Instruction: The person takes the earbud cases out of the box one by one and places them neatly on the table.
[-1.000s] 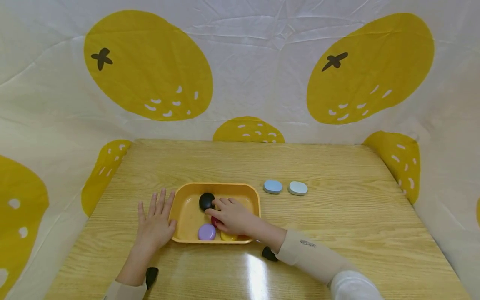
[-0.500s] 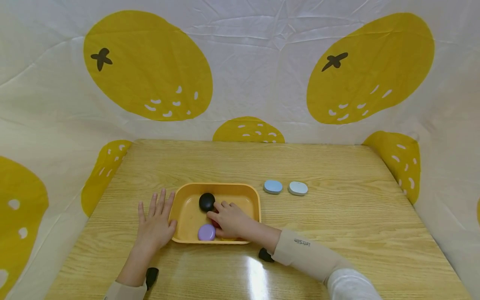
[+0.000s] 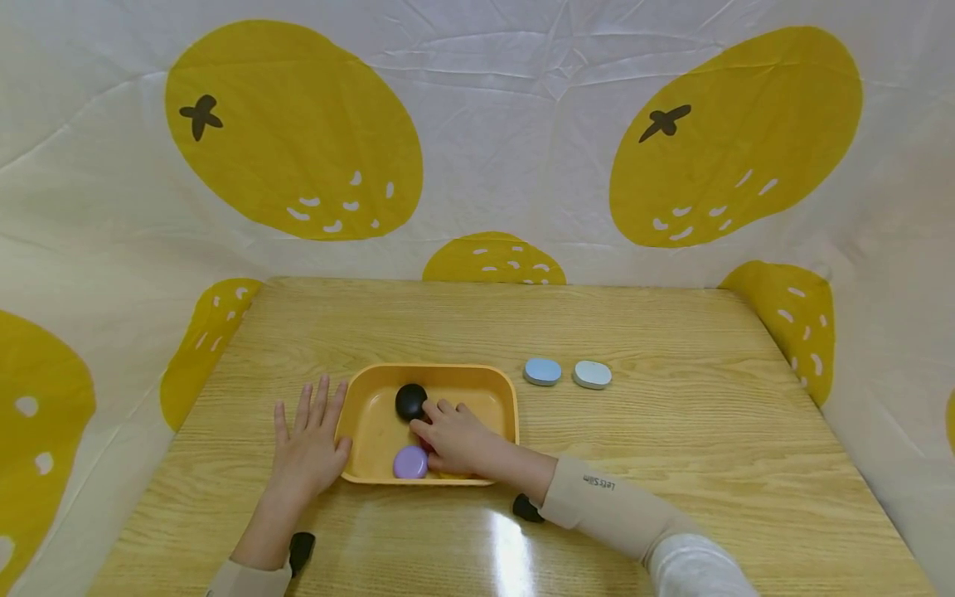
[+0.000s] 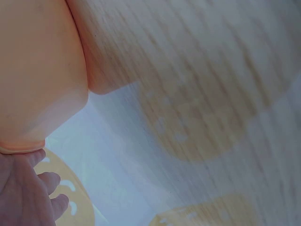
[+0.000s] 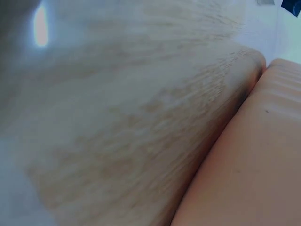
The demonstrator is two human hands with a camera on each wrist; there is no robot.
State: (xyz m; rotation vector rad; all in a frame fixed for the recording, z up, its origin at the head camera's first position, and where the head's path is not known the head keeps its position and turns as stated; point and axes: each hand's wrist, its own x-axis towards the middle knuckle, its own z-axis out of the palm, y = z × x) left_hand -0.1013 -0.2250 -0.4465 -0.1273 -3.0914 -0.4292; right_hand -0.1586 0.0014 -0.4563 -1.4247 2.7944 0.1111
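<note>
In the head view my left hand [image 3: 309, 452] lies with spread, straight fingers along the left side of an orange-yellow tray [image 3: 358, 473]. Its thumb touches the rim; the left wrist view also has these fingers by the tray wall [image 4: 42, 70]. My right hand [image 3: 462, 439] reaches over the tray's right side, fingers bent down around a small red round piece that is almost wholly covered. A glossy black disc [image 3: 411, 402] lies by its fingertips, and a lilac disc [image 3: 410, 463] beside its thumb. Under the hand a sliver of yellow shows. The right wrist view has only the tray's outer wall [image 5: 254, 165], not the hand.
Behind the tray's right end, a blue oval piece [image 3: 543, 371] and a pale grey-blue oval piece [image 3: 593, 375] lie side by side on the wooden table [image 3: 671, 448]. A white cloth with yellow fruit prints [image 3: 515, 166] hangs around the table's back and sides.
My right hand has shifted slightly left and closed in over the red piece, covering more of it and of the yellow one. My left hand stays where it was.
</note>
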